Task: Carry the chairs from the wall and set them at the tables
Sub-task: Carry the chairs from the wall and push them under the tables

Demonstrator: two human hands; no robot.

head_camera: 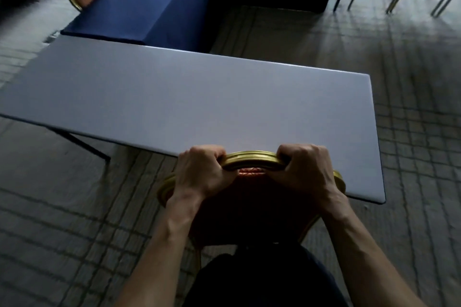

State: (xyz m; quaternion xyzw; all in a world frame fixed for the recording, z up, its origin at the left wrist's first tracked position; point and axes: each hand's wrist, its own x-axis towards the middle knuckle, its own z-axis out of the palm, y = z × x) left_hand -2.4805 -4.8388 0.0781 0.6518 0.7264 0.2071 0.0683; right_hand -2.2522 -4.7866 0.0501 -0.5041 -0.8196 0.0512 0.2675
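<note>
Left grip (199,172): clenched round chair (252,159) top rail.
Right grip (304,169): clenched round same rail.
Place: chair at desk (174,95) near edge, towards its right end.

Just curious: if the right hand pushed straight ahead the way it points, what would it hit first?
Probably the grey tabletop, just beyond the right hand gripping the chair back; height gap unclear.
</note>
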